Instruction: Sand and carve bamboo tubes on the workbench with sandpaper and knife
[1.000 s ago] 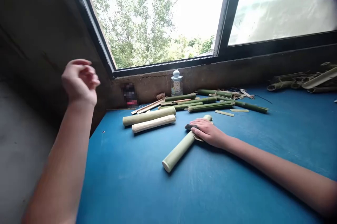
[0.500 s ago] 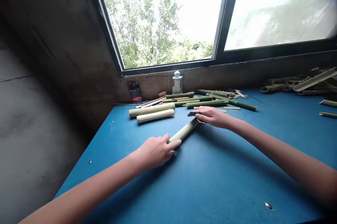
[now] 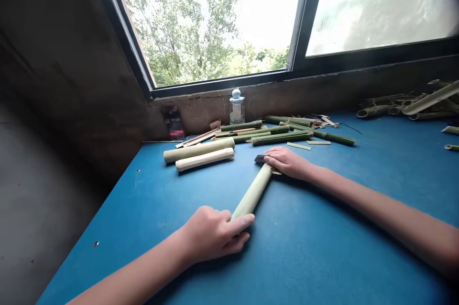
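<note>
A pale, peeled bamboo tube [image 3: 253, 194] lies slantwise on the blue table, its near end in the grip of my left hand [image 3: 217, 231]. The fingers and thumb of that hand wrap around the tube. At the far end is my right hand [image 3: 287, 162], its fingers closed on a dark flat blade [image 3: 259, 158] that touches or nearly touches the tube. Most of the blade is hidden under the hand. Beneath the right hand, a thin bamboo shaving [image 3: 277, 171] sticks out beside the tube's end.
Left of the far end lie another bamboo tube [image 3: 199, 150] and a whitish stick [image 3: 205, 159]. Several green bamboo lengths [image 3: 283, 138] and thin strips [image 3: 299, 146] spread behind. A glass jar [image 3: 237, 110] stands by the wall. More bamboo [image 3: 416, 106] is piled at the back right.
My left hand and the near end of the tube have come closer to me. The view has shifted slightly. My right hand stays at the far end with the blade.
</note>
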`<control>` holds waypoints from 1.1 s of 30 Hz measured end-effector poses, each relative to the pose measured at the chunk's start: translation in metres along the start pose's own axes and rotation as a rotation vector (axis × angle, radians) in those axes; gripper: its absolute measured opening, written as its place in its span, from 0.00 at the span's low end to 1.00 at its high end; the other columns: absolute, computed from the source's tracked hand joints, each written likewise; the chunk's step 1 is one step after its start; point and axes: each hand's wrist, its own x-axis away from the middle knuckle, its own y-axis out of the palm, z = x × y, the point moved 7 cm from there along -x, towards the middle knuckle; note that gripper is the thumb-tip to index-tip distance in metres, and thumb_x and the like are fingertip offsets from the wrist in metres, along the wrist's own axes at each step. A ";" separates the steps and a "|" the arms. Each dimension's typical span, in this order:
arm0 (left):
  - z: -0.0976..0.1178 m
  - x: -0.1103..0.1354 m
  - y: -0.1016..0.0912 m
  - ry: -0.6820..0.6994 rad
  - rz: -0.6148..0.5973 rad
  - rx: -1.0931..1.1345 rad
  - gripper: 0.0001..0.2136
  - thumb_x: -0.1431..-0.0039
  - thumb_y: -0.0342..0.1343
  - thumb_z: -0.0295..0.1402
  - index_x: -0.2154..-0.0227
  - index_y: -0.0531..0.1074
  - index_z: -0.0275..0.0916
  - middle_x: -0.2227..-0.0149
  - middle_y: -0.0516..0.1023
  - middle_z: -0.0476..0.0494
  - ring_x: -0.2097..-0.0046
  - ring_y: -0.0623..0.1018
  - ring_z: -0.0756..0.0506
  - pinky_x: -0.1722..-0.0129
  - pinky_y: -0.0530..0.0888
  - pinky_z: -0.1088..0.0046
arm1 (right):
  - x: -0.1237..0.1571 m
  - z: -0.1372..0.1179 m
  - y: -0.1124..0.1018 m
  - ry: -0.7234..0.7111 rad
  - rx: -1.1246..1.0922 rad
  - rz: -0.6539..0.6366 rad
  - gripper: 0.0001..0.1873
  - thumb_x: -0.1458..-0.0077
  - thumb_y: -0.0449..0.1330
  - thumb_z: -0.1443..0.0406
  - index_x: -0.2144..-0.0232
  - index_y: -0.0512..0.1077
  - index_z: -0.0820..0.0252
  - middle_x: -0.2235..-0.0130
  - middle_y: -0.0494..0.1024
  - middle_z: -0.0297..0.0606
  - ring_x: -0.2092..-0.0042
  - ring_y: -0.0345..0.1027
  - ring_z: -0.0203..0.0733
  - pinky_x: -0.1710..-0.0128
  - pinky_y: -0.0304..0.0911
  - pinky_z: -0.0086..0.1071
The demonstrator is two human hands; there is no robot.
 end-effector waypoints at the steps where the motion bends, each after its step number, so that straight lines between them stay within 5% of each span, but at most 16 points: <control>1: 0.002 0.000 0.000 0.004 0.006 -0.026 0.16 0.33 0.45 0.39 0.48 0.72 0.47 0.78 0.72 0.53 0.83 0.69 0.46 0.86 0.58 0.68 | 0.003 -0.001 0.000 -0.004 0.002 0.002 0.30 0.30 0.43 0.51 0.56 0.80 0.63 0.57 0.83 0.50 0.50 0.74 0.51 0.44 0.64 0.44; 3: 0.006 -0.001 -0.001 0.027 0.003 -0.084 0.15 0.33 0.45 0.38 0.50 0.73 0.47 0.78 0.72 0.51 0.83 0.70 0.45 0.86 0.60 0.68 | 0.008 -0.012 0.009 -0.074 -0.030 -0.049 0.26 0.30 0.43 0.53 0.48 0.76 0.57 0.51 0.82 0.42 0.46 0.72 0.47 0.40 0.61 0.42; 5: 0.011 -0.001 -0.002 0.047 0.014 -0.150 0.15 0.33 0.46 0.37 0.50 0.73 0.45 0.77 0.72 0.50 0.82 0.70 0.44 0.86 0.62 0.67 | 0.013 -0.022 0.025 -0.214 -0.114 -0.249 0.23 0.30 0.45 0.55 0.42 0.71 0.49 0.44 0.78 0.36 0.41 0.68 0.44 0.36 0.57 0.41; 7: 0.014 0.000 -0.004 0.055 0.033 -0.204 0.15 0.34 0.47 0.36 0.49 0.73 0.45 0.78 0.71 0.50 0.82 0.69 0.44 0.86 0.62 0.67 | 0.008 -0.003 0.013 -0.134 -0.102 -0.149 0.24 0.31 0.44 0.53 0.47 0.75 0.52 0.50 0.81 0.38 0.47 0.73 0.44 0.41 0.63 0.41; 11: 0.016 0.001 -0.005 0.053 0.040 -0.215 0.16 0.35 0.49 0.35 0.46 0.72 0.44 0.79 0.69 0.51 0.84 0.68 0.45 0.86 0.61 0.68 | 0.005 0.037 -0.010 0.073 -0.022 0.022 0.27 0.30 0.41 0.55 0.47 0.75 0.59 0.50 0.80 0.50 0.42 0.68 0.56 0.37 0.52 0.60; 17: 0.006 0.001 -0.003 0.021 -0.006 -0.031 0.17 0.32 0.44 0.36 0.45 0.70 0.45 0.77 0.72 0.53 0.82 0.71 0.46 0.85 0.62 0.68 | 0.016 0.001 0.023 -0.084 -0.094 -0.156 0.22 0.32 0.48 0.53 0.48 0.76 0.53 0.49 0.81 0.38 0.45 0.72 0.44 0.39 0.62 0.39; 20: 0.004 0.000 -0.005 0.012 -0.005 -0.001 0.17 0.30 0.41 0.36 0.45 0.70 0.43 0.78 0.72 0.54 0.83 0.71 0.47 0.86 0.61 0.68 | 0.012 0.051 -0.009 0.066 -0.038 0.010 0.28 0.32 0.45 0.51 0.53 0.78 0.62 0.53 0.81 0.50 0.48 0.72 0.55 0.42 0.62 0.52; 24: 0.007 0.001 -0.006 0.039 0.005 -0.024 0.18 0.29 0.39 0.36 0.46 0.70 0.43 0.79 0.71 0.54 0.83 0.70 0.46 0.86 0.60 0.67 | 0.014 0.097 -0.033 0.189 -0.014 0.106 0.30 0.31 0.42 0.52 0.55 0.78 0.63 0.57 0.82 0.50 0.48 0.72 0.59 0.41 0.58 0.59; 26: 0.008 0.003 -0.005 0.044 -0.001 -0.024 0.19 0.29 0.38 0.36 0.45 0.70 0.42 0.79 0.71 0.54 0.83 0.70 0.46 0.85 0.60 0.67 | 0.014 0.075 -0.019 0.158 -0.033 0.060 0.28 0.32 0.44 0.51 0.54 0.78 0.61 0.54 0.81 0.48 0.45 0.70 0.56 0.38 0.55 0.56; 30: 0.003 0.008 -0.002 -0.011 -0.071 0.099 0.18 0.28 0.37 0.36 0.42 0.66 0.44 0.76 0.75 0.54 0.80 0.73 0.47 0.81 0.61 0.69 | 0.013 -0.008 0.026 -0.055 -0.189 -0.151 0.22 0.30 0.46 0.55 0.49 0.76 0.55 0.50 0.81 0.40 0.44 0.71 0.43 0.36 0.57 0.41; 33: -0.002 0.010 0.002 -0.099 -0.178 0.278 0.19 0.27 0.35 0.34 0.39 0.60 0.46 0.70 0.79 0.54 0.74 0.77 0.49 0.77 0.64 0.71 | 0.012 -0.015 0.025 -0.080 -0.267 -0.178 0.23 0.30 0.46 0.55 0.48 0.76 0.54 0.49 0.81 0.39 0.45 0.71 0.41 0.39 0.60 0.38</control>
